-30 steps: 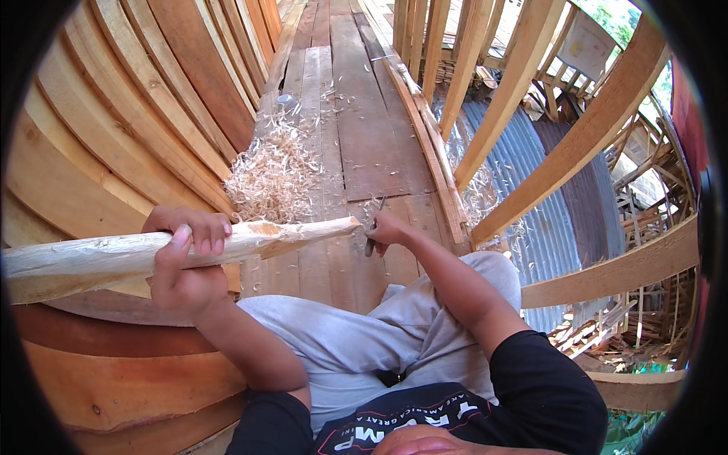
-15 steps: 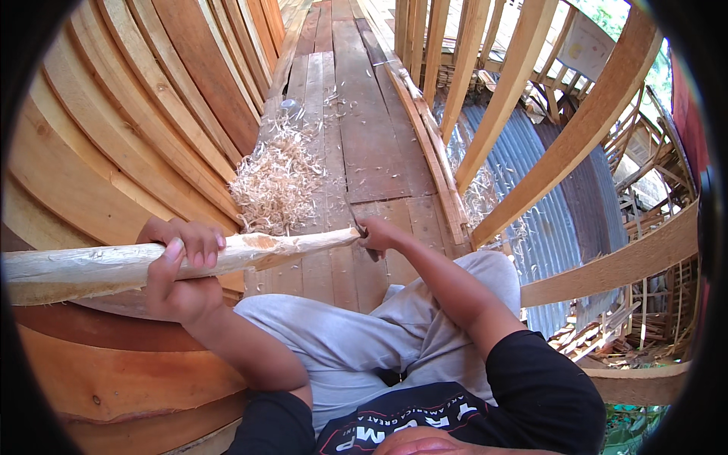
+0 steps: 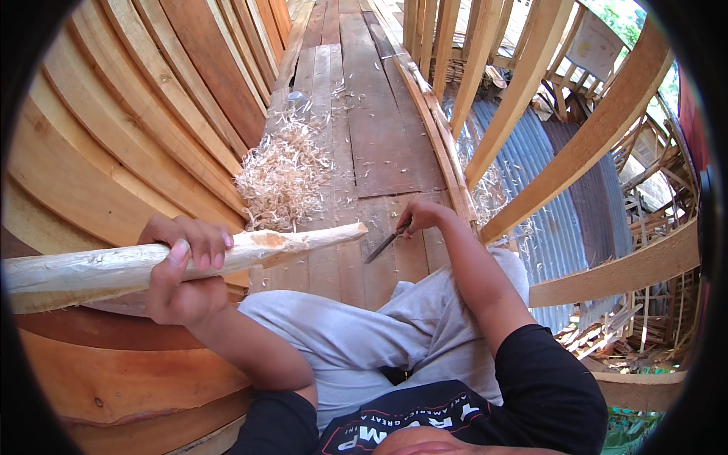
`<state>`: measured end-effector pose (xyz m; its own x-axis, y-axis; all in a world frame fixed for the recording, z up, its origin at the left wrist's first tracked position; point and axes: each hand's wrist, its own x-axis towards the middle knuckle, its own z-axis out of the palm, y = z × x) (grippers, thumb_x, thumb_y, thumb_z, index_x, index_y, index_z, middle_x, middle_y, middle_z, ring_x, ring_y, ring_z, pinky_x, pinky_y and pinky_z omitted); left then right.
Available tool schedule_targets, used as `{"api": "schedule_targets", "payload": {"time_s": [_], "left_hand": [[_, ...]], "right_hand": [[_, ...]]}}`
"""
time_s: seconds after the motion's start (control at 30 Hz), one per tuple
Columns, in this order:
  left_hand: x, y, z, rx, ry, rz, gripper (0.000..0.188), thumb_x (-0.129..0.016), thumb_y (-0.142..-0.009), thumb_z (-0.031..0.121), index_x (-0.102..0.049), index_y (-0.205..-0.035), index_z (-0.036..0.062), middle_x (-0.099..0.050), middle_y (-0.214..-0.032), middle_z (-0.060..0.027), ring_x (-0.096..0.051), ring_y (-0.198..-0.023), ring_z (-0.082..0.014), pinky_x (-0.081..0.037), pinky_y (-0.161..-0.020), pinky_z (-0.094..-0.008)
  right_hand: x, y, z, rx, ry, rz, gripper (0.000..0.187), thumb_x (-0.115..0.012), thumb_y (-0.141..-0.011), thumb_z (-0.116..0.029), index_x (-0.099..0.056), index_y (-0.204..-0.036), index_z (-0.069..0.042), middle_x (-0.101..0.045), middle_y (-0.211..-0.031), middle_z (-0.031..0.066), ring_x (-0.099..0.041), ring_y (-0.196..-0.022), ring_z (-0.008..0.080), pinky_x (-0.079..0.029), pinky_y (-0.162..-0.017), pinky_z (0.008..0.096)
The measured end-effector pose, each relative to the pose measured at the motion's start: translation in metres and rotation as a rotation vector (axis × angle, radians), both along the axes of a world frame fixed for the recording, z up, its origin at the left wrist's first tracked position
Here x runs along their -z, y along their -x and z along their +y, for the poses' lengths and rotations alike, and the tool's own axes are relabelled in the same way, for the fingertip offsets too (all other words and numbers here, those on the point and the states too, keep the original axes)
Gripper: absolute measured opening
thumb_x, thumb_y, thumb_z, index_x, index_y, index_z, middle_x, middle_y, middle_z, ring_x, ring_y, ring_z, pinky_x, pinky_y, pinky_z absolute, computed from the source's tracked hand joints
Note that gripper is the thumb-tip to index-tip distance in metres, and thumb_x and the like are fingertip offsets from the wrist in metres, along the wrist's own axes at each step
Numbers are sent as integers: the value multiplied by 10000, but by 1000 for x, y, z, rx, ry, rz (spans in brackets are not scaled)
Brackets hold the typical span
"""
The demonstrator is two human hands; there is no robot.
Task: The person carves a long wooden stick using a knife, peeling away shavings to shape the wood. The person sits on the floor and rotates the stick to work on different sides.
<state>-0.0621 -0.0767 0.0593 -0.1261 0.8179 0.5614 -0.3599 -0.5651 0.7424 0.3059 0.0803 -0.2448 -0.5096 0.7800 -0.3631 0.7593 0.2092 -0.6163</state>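
Note:
A long, pale, peeled wooden pole (image 3: 91, 271) runs in from the left edge and narrows to a roughly carved end. My left hand (image 3: 189, 265) is wrapped around it, short of the carved part. To the right of the pole's tip, my right hand (image 3: 417, 218) grips a knife (image 3: 385, 246) by its handle, which the fingers mostly hide. The dark blade slants down to the left, apart from the wood.
Curled wood shavings (image 3: 284, 178) lie heaped on the plank floor (image 3: 387, 152) beyond the pole, with a small clear object (image 3: 296, 98) behind them. Upright boards (image 3: 114, 129) line the left. Wooden railing slats (image 3: 523, 91) stand on the right, above corrugated metal sheets (image 3: 531, 174).
My right hand has moved right with the knife, and the blade has come away from the pole's tip. The left hand and the pole have hardly moved.

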Motion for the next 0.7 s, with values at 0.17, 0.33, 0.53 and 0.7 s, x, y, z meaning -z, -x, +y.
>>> {"api": "schedule_targets", "payload": {"time_s": [0.17, 0.33, 0.53, 0.7], "left_hand": [[3, 3, 2, 38, -2, 9, 135, -507, -738, 150, -404, -739, 63, -409, -555, -73, -410, -516, -166, -409, -625, -368], [6, 6, 7, 65, -9, 30, 144, -515, -752, 154, -403, -746, 64, -416, -563, -71, -413, -512, -164, -409, -627, -366], [12, 3, 21, 50, 18, 43, 141, -510, -764, 155, -401, -754, 67, -415, -571, -68, -413, -514, -162, -408, -632, -365], [17, 6, 23, 90, 59, 31, 134, -504, -771, 151, -402, -767, 65, -423, -584, -71, -419, -528, -162, -412, -649, -367]], "right_hand": [[2, 23, 20, 507, -296, 114, 312, -805, -703, -161, -731, -998, -94, -724, -892, 91, -666, -829, 157, -510, -772, 310], [-2, 12, 37, 50, -92, 49, 299, -807, -675, -124, -741, -967, -109, -718, -893, 100, -674, -827, 224, -514, -768, 348], [2, 22, 44, 668, -511, 59, 311, -791, -658, -76, -737, -963, -96, -721, -842, 89, -682, -779, 199, -519, -708, 337], [-22, -17, 50, 71, 65, -20, 299, -782, -642, -19, -739, -934, -64, -720, -811, 64, -650, -726, 142, -514, -686, 301]]}}
